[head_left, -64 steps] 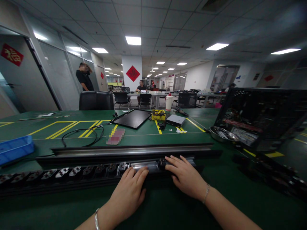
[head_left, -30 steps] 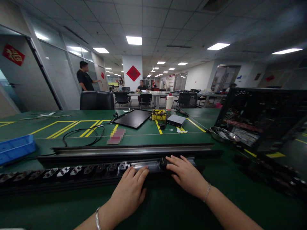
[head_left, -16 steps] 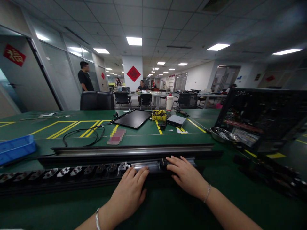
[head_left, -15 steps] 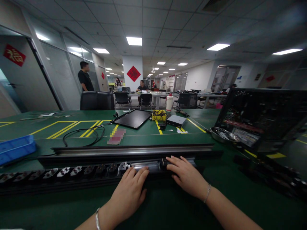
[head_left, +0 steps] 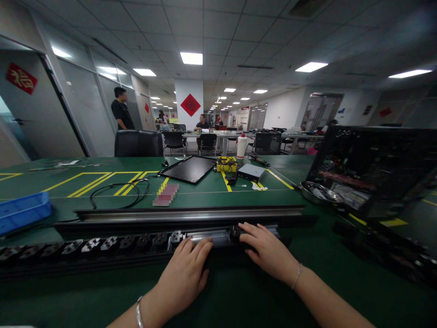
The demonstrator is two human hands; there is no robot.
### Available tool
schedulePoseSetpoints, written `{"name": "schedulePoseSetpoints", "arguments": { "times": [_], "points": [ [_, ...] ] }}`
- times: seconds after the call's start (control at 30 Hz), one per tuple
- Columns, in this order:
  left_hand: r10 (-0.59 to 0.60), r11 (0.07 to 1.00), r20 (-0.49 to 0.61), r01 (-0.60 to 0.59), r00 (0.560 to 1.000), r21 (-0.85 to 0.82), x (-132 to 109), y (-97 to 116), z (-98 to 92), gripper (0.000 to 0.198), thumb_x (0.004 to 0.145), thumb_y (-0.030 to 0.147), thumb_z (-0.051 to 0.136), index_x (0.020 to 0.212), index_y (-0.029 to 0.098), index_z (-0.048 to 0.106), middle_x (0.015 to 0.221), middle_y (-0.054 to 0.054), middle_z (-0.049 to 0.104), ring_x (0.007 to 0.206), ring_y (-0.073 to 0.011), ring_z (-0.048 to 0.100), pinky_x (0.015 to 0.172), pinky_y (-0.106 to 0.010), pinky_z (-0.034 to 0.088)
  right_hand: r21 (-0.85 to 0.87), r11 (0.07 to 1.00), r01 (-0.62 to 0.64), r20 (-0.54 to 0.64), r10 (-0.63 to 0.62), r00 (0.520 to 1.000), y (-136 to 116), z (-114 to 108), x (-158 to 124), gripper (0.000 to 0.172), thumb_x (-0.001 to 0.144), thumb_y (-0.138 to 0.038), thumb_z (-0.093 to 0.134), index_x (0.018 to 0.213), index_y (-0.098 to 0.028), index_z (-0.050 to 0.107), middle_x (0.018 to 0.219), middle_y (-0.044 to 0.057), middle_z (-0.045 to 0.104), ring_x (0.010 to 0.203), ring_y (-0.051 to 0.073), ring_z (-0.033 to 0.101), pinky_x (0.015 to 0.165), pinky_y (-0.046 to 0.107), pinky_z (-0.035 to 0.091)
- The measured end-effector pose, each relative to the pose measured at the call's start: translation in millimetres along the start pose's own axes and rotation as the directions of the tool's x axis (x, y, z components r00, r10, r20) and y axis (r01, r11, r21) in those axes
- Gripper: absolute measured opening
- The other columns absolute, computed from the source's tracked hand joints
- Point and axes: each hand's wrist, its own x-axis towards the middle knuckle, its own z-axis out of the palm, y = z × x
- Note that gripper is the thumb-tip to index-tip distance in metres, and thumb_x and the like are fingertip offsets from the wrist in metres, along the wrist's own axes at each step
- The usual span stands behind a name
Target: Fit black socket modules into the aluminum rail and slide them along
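The left hand (head_left: 182, 273) and the right hand (head_left: 268, 254) rest open on a long black power strip (head_left: 119, 243), fingers slightly spread, neither visibly gripping it. A shiny cylindrical section (head_left: 206, 237) of the strip lies between them. The strip runs across the green table (head_left: 239, 291), just in front of a long metal rail (head_left: 187, 213), with a blue plastic tray (head_left: 23, 210) off to the left.

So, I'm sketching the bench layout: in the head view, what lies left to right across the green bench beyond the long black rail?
Blue plastic crate, coiled black cable, flat black panel, yellow box with wires, silver-grey box, steel dish, open computer case.
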Motion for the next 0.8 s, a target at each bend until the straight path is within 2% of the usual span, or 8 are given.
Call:
{"name": "schedulePoseSetpoints", "arguments": {
  "times": [0.8],
  "points": [
    [-0.004,1.0,0.009,0.004,1.0,-0.014,-0.1,0.2,-1.2,0.059,0.074,0.015,0.052,0.13,0.023,0.036,0.134,-0.002,0.047,0.113,-0.0243,0.046,0.105,-0.044,0.029,0.012,1.0,0.022,-0.028,-0.021,0.999,2.9,1.3,-0.2,0.031,0.077,-0.017,0.053,0.106,-0.027,0.058,0.138,0.004,0.046,0.129,0.02,0.037,0.107,0.048,0.025]
  ]
}}
